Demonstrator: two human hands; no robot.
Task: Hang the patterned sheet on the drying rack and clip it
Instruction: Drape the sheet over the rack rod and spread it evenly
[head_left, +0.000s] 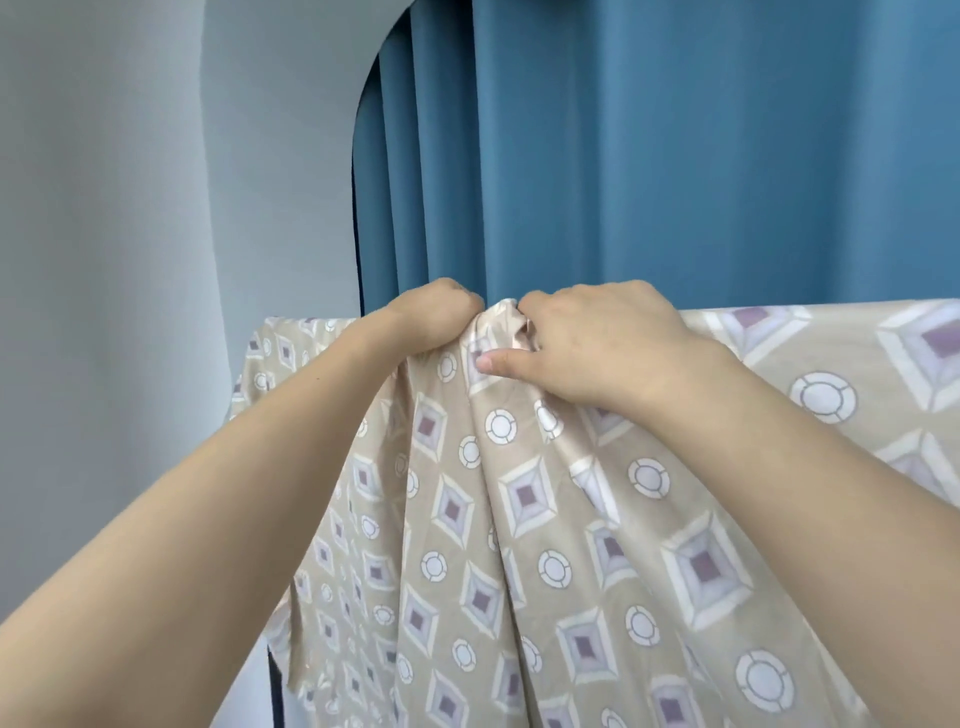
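Note:
The patterned sheet (524, 519), beige with purple diamonds and white circles, hangs draped over the top of a drying rack that it hides almost entirely. My left hand (431, 317) grips a bunched fold of the sheet at the top edge, fingers curled over the far side. My right hand (597, 343) pinches the same bunch from the right, its thumb pressed on the cloth. A small pale, shiny thing (524, 332) shows between the right fingers; I cannot tell if it is a clip.
A blue curtain (649, 156) hangs close behind the rack. A pale grey wall (130, 234) fills the left. A dark upright bar (275, 691) shows at the lower left, below the sheet's edge.

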